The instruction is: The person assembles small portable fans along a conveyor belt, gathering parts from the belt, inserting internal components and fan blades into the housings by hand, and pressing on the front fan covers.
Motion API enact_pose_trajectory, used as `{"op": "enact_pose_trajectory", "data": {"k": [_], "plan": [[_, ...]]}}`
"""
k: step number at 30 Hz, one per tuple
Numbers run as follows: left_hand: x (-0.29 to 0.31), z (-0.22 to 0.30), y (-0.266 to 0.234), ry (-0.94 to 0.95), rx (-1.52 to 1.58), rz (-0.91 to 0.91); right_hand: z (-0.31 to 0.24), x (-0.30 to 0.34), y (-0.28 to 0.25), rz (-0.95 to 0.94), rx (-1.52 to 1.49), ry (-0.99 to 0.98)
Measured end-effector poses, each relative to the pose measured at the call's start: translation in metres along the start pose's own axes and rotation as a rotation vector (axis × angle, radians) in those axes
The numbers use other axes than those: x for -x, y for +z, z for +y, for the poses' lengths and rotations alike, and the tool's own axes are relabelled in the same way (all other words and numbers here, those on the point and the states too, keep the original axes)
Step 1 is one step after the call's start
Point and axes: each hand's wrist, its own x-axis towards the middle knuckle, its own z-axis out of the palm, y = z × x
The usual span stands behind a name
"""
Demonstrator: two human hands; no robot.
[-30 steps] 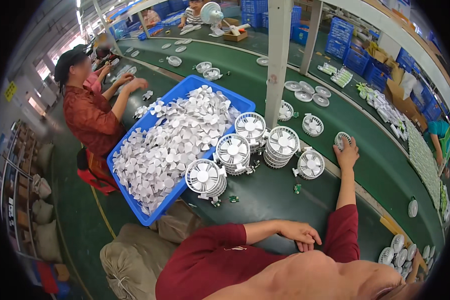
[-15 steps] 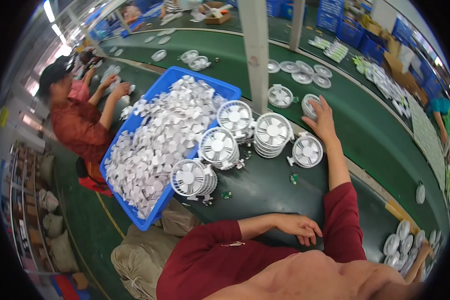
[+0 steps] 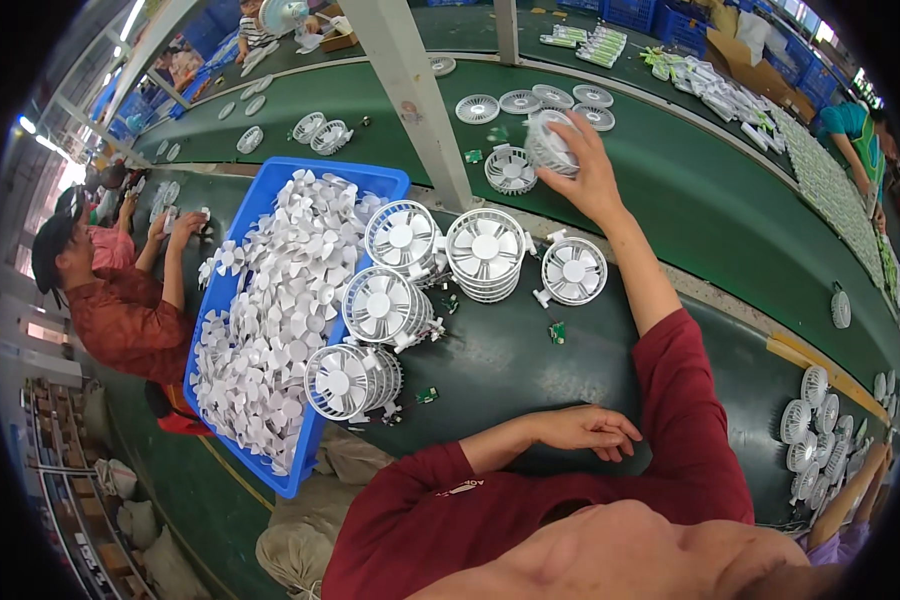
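Observation:
My right hand (image 3: pixel 592 180) reaches over the green belt, its fingers and thumb wrapped round a slightly blurred white round fan housing (image 3: pixel 548 150). Close beside this one, a second fan housing (image 3: pixel 510 172) lies on the belt, partly overlapped. My left hand (image 3: pixel 585 430) rests at the near side of the dark table, fingers loosely stretched out, holding nothing. In front of it are a small green circuit board (image 3: pixel 558 332) and a single fan unit with blades (image 3: pixel 574 271). Further left stand several stacks of such fans, one a tall stack (image 3: pixel 486 250).
A blue tray (image 3: pixel 292 478) heaped with white fan blades (image 3: pixel 270 330) stands left. A white post (image 3: pixel 410 95) rises behind the stacks. Round grilles (image 3: pixel 478 109) lie on the belt. Another person (image 3: pixel 130 310) works at left; a person's arm (image 3: pixel 850 490) shows at lower right beside more fans.
My right hand and the fan housing have moved up and closer to the other housing on the belt. The whole view has shifted; my left hand stays about where it was.

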Motion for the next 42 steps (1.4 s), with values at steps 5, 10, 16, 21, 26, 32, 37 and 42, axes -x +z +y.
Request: {"op": "enact_pose_trajectory", "data": {"k": [5,10,16,21,26,32,37,42], "plan": [[0.002,0.002,0.001,0.027,-0.022,0.004,0.006,-0.005,0.037,-0.230,0.122,-0.115],[0.002,0.003,0.000,0.048,-0.065,-0.006,0.012,-0.004,0.051,-0.253,0.124,0.006],[0.000,0.005,0.000,0.033,-0.073,-0.005,0.021,0.005,0.021,-0.229,-0.034,0.043],[0.003,0.008,0.002,0.072,-0.063,0.036,-0.024,0.020,-0.053,-0.138,-0.151,0.109],[0.019,0.019,-0.005,0.344,-0.128,0.655,-0.078,0.054,-0.107,-0.253,-0.211,-0.047],[0.016,0.023,-0.032,0.776,-0.442,1.408,-0.082,0.095,-0.110,-0.430,-0.055,0.019],[0.020,0.023,-0.040,0.704,-0.588,1.468,-0.070,0.095,-0.114,-0.352,-0.369,0.214],[0.010,0.025,-0.038,0.618,-0.742,1.411,-0.015,0.145,-0.089,-0.280,-0.656,0.562]]}}
